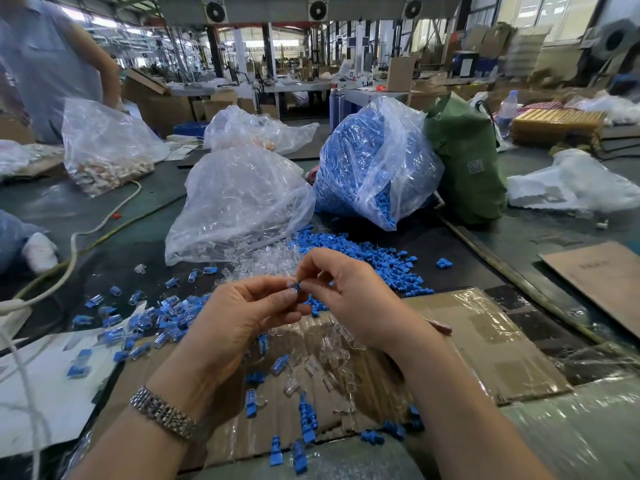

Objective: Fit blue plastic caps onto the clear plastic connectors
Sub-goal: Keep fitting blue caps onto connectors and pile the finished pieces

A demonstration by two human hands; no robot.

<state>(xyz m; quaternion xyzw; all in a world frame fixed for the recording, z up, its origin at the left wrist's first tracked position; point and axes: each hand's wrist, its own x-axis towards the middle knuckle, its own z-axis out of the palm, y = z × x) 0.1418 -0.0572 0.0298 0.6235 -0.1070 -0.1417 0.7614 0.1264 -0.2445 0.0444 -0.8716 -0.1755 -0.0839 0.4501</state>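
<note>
The blue cap (298, 285) is a small ribbed plastic piece, meeting a clear connector (292, 287), a tiny see-through block, right between the fingertips above the cardboard sheet (485, 341); how far one sits in the other is too small to tell. Loose blue caps (363, 251) lie heaped on the bench (536, 230) just behind the hands, loose clear connectors (329, 358) are scattered on the cardboard below them, and finished capped pieces (166, 313) spread out to the left. A clear bag of blue caps (367, 168) stands behind, its mouth spilling onto the bench. Beside it to the left, a clear bag of connectors (239, 202) slumps open toward the hands. A green bag (467, 161) stands just right of the blue one. The left hand (242, 313), with a metal watch (162, 412) on its wrist, has curled fingers pinching the clear connector. The right hand (349, 299) pinches the blue cap between thumb and forefinger, its other fingers bent.
</note>
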